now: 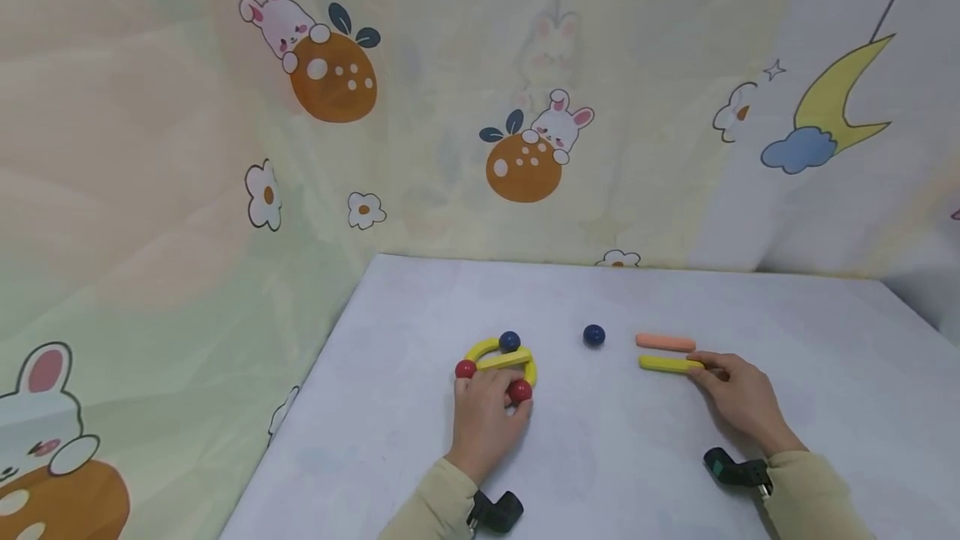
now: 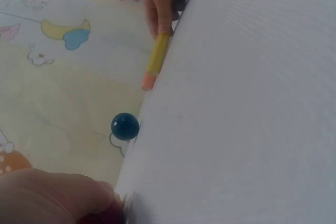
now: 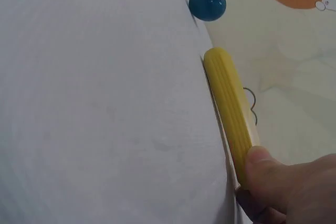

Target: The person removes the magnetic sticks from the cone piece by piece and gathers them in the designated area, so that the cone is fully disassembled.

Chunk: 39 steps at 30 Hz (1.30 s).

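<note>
My left hand [image 1: 486, 419] pinches a red ball [image 1: 520, 392] between thumb and fingertips. That ball sits at the lower right of a ring-like shape of curved yellow pieces [image 1: 482, 348]. A straight yellow bar [image 1: 504, 360] crosses it, with a blue ball [image 1: 510, 341] at its top and another red ball [image 1: 466, 369] at its left. My fingers hide its lower side. Over on the right, my right hand [image 1: 742, 398] pinches the right end of a yellow stick [image 1: 667, 364], which lies low along the table in the right wrist view.
An orange stick [image 1: 665, 342] lies just behind the yellow one. Between the two hands, farther back, rests a loose blue ball [image 1: 594, 335]. The white table [image 1: 600, 457] ends at a printed cloth [image 1: 435, 107] behind and to the left.
</note>
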Motion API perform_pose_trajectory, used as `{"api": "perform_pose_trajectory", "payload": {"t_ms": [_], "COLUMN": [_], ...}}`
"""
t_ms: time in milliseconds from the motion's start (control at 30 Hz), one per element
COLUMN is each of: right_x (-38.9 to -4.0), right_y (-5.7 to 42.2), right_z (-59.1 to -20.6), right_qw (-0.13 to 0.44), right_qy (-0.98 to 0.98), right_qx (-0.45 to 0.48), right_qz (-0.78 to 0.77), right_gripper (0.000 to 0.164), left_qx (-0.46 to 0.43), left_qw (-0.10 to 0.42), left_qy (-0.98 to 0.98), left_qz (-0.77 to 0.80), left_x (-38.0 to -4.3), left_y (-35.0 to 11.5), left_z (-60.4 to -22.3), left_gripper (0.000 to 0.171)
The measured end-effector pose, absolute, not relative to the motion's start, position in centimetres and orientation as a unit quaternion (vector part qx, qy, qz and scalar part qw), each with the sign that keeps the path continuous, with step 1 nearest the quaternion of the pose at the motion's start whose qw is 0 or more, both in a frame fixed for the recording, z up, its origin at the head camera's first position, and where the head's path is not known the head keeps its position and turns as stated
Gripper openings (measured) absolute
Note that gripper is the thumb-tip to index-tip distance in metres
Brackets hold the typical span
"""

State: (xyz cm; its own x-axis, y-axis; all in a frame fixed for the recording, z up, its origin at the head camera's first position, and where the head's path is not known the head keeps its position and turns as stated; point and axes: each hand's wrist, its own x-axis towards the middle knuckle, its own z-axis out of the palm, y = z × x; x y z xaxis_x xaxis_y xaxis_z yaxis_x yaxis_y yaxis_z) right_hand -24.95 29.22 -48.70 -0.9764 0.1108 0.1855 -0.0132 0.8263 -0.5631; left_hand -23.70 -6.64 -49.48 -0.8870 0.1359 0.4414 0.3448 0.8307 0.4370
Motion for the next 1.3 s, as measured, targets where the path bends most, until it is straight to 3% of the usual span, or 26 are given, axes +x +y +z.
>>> {"api": "perform_pose_trajectory", "payload": {"t_ms": [367,600,733,833,1000,1133,1300], "right_x": [-24.8,-24.1,-23.0,-22.4,-21.2,-21.0,-21.4], "right_y": [29.3,29.1,27.2,24.3,18.3,14.7,13.0], "right_z": [-49.1,-49.3,-49.0,-48.5,-48.1,-48.3,-48.7], "right_qw": [0.133,0.135,0.176,0.21,0.163,0.12,0.126], "right_qy": [-0.953,-0.948,-0.929,-0.915,-0.916,-0.914,-0.916], "right_qx": [-0.027,-0.046,-0.101,-0.114,-0.022,0.031,0.027], "right_qz": [0.269,0.284,0.31,0.325,0.365,0.387,0.38], "right_gripper": [0.033,0.043,0.041,0.03,0.016,0.023,0.027], "left_qx": [-0.13,-0.143,-0.146,-0.152,-0.201,-0.253,-0.275], "left_qw": [0.189,0.174,0.172,0.172,0.151,0.128,0.144], "left_qy": [-0.934,-0.929,-0.923,-0.918,-0.908,-0.898,-0.882], "left_qz": [-0.274,-0.295,-0.313,-0.324,-0.334,-0.336,-0.355], "left_x": [-23.6,-23.4,-23.5,-23.6,-23.5,-23.4,-23.3], "left_y": [-6.5,-6.4,-6.4,-6.5,-6.6,-6.5,-6.5], "left_z": [-49.6,-49.5,-49.6,-49.7,-49.4,-49.2,-49.1], "left_gripper": [0.031,0.032,0.029,0.026,0.023,0.023,0.019]}}
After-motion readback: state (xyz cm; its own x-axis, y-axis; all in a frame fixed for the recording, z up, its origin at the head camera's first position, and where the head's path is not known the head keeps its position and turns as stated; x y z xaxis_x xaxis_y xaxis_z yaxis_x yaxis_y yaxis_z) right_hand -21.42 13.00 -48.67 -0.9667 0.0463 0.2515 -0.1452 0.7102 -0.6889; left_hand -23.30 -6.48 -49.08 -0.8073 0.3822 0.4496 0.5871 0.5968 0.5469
